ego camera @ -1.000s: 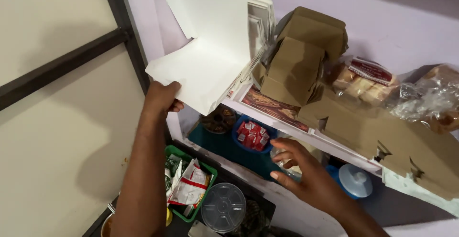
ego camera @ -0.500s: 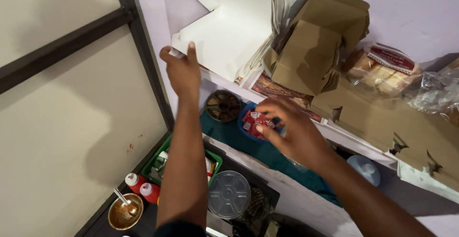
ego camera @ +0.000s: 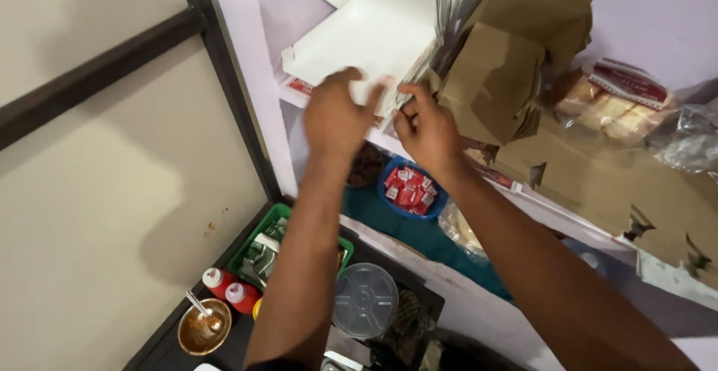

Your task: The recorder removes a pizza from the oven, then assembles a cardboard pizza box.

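Hands [ego camera: 340,113] [ego camera: 426,128] on white flat cartons [ego camera: 359,38], upper shelf [ego camera: 523,191]

The white boxes [ego camera: 374,38] were smooth matt card, the brown boxes [ego camera: 501,79] dull kraft paper, the bread bag [ego camera: 621,102] glossy plastic, the sachets [ego camera: 407,188] shiny foil in a blue plastic bowl [ego camera: 437,205], the lid [ego camera: 365,300] clear plastic.

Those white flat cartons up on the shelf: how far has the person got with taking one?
Done: both hands are up at the stack of white flat cartons on the shelf. In hand: the left hand lies against the lowest sheets, and the right hand pinches at their edge. Left: no carton is free of the stack yet. The brown folded boxes beside it look untouched.
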